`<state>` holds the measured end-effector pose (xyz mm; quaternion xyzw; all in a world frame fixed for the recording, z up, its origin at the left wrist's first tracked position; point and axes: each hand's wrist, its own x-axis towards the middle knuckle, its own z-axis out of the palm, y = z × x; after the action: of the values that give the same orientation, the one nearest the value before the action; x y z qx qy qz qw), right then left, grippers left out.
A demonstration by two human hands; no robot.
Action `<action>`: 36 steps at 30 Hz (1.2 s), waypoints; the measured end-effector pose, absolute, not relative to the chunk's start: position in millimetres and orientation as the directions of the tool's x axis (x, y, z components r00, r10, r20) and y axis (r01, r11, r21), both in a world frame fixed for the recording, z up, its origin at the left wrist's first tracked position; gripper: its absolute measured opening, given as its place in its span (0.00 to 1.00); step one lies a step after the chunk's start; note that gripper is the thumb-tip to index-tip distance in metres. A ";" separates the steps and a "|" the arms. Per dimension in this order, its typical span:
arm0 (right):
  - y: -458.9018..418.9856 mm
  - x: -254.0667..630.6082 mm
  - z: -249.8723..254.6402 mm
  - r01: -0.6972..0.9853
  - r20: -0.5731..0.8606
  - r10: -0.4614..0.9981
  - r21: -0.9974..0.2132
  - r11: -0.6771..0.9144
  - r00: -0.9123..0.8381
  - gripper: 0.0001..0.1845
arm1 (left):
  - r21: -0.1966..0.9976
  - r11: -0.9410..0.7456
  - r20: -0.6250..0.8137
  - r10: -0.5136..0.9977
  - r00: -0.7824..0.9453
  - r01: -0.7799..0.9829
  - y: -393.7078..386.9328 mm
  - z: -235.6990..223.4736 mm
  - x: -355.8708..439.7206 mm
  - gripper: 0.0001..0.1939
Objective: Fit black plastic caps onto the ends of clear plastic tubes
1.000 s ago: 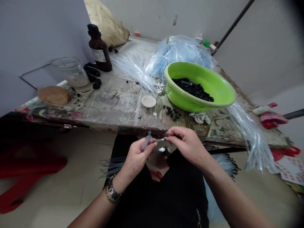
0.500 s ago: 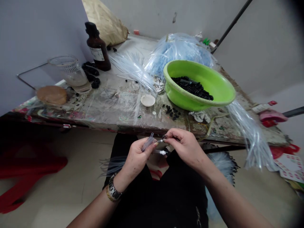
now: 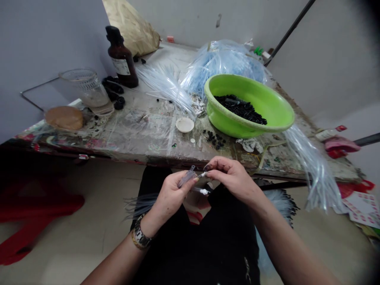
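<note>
My left hand (image 3: 175, 190) is closed around clear plastic tubes (image 3: 186, 179). The thumb and forefinger pinch one short tube end, which carries a small white fitting (image 3: 202, 174). My right hand (image 3: 230, 176) is curled at that fitting, its thumb tip against it and the blackened index fingertip just above. Whether a small black piece sits between these fingers is hard to make out. Below, a second white fitting with a dark tip (image 3: 204, 192) sticks out from under my left hand. Long tube tails (image 3: 139, 206) trail out to the left, over my leg.
On the worn table stand a green basin (image 3: 249, 128) of black pieces, a white lid (image 3: 185, 125), loose black bits (image 3: 216, 139), a brown bottle (image 3: 121, 63) and a glass (image 3: 89, 93). Tube bundles (image 3: 222, 65) lie behind; another (image 3: 314, 170) hangs over the right edge.
My right fingertips have shifted slightly and parted a little, and more of the white fitting shows. The left hand keeps its hold on the tubes, almost unmoved.
</note>
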<state>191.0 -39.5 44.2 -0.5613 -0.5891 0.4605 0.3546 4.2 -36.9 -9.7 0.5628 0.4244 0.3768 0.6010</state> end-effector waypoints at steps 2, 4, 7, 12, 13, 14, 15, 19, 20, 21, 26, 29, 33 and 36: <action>-39.5 192.4 45.4 0.366 -0.096 0.986 -0.930 -0.039 -0.140 0.04 | 0.995 0.092 -0.095 0.931 0.353 0.026 -36.6 -9.9 3.9 0.11; -40.0 192.5 44.9 0.383 -0.086 0.985 -0.923 -0.023 -0.148 0.05 | 0.995 0.099 -0.102 0.929 0.356 0.027 -36.6 -10.8 3.6 0.11; -41.1 189.5 40.9 0.403 -0.069 0.989 -0.915 -0.009 -0.133 0.06 | 0.995 0.098 -0.104 0.928 0.358 0.035 -36.7 -12.9 3.4 0.11; -43.8 181.8 30.5 0.417 -0.074 0.995 -0.908 -0.041 -0.064 0.06 | 0.996 0.081 -0.087 0.936 0.342 0.031 -35.6 -16.3 3.3 0.11; -44.2 181.1 28.6 0.399 -0.079 0.996 -0.916 -0.052 -0.052 0.06 | 0.996 0.079 -0.085 0.935 0.343 0.031 -35.2 -16.6 3.2 0.11; -44.5 180.8 27.0 0.369 -0.084 0.996 -0.927 -0.063 -0.042 0.05 | 0.996 0.078 -0.084 0.935 0.345 0.032 -34.9 -16.8 2.9 0.11; -44.6 181.1 25.8 0.327 -0.093 0.995 -0.942 -0.076 -0.037 0.04 | 0.996 0.081 -0.088 0.933 0.349 0.035 -34.6 -16.9 2.5 0.12; -43.9 185.9 23.9 0.148 -0.138 0.990 -0.980 -0.131 -0.040 0.05 | 0.992 0.116 -0.124 0.926 0.356 0.043 -34.0 -17.1 0.0 0.13; -43.9 187.6 24.0 0.130 -0.141 0.989 -0.982 -0.136 -0.032 0.06 | 0.991 0.124 -0.131 0.926 0.354 0.042 -34.0 -17.2 -0.6 0.13; -44.3 189.1 24.1 0.130 -0.136 0.990 -0.983 -0.133 -0.017 0.06 | 0.991 0.128 -0.134 0.926 0.352 0.041 -34.1 -17.2 -1.1 0.13; -49.2 192.0 24.5 0.275 -0.042 0.999 -0.960 -0.047 0.023 0.03 | 0.994 0.106 -0.110 0.930 0.352 0.032 -35.9 -14.8 0.3 0.12; -51.6 189.6 24.9 0.335 -0.015 1.000 -0.942 -0.018 0.010 0.04 | 0.994 0.111 -0.110 0.924 0.365 0.019 -37.7 -13.1 2.0 0.12; -53.9 184.4 26.3 0.368 -0.008 1.000 -0.930 -0.014 0.018 0.06 | 0.992 0.125 -0.119 0.915 0.385 0.009 -39.2 -14.3 3.2 0.12; -55.8 180.6 26.8 0.379 -0.001 1.000 -0.925 -0.005 0.011 0.06 | 0.990 0.138 -0.127 0.914 0.386 0.001 -39.9 -16.5 4.7 0.11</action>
<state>180.6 -55.8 26.8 -0.5906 -0.5838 0.3921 0.3957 4.7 -39.9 -16.5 0.5468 0.4180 0.3636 0.6278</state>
